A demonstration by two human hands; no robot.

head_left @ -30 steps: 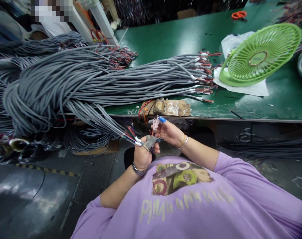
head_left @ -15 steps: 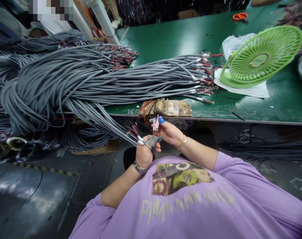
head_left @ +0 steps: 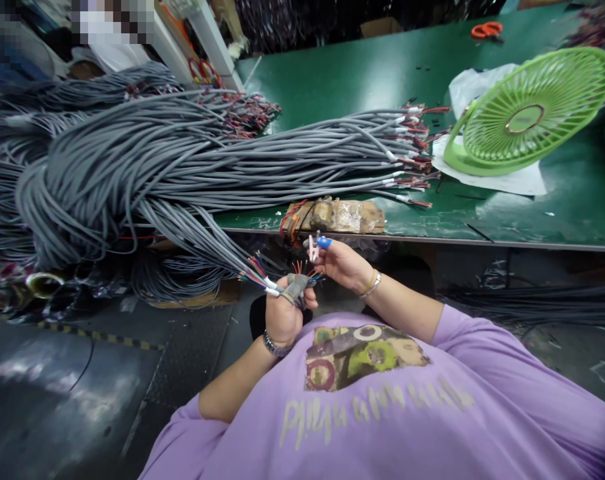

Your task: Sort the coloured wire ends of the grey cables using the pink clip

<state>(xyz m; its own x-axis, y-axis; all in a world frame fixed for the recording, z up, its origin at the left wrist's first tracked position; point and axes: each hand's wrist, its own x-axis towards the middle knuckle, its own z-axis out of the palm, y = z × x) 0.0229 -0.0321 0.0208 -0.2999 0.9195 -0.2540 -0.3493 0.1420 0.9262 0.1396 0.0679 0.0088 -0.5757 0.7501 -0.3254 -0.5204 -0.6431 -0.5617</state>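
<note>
My left hand (head_left: 284, 319) is closed around the end of a grey cable (head_left: 235, 257), its thumb wrapped in grey covering. Thin coloured wires (head_left: 302, 269) fan out from this end beyond the thumb, and another bunch of coloured wires (head_left: 255, 268) spreads on the left of the hand by a white sleeve. Just right of the fanned wires is my right hand (head_left: 350, 268), fingers bent together in a pinch. Blue wrapping covers one of its fingertips and pale pinkish wrapping shows on another. Whatever lies between those fingertips is too small to make out.
A large bundle of grey cables (head_left: 182, 157) with stripped ends lies across the green table (head_left: 332, 73). At the table's front edge is a taped wooden block (head_left: 355, 217). A green fan (head_left: 527, 120) stands at right, orange-handled scissors (head_left: 486, 30) behind.
My left hand has shifted slightly left and down with the cable. The wires beyond its thumb now stand spread and more exposed. My right hand is a little farther from them.
</note>
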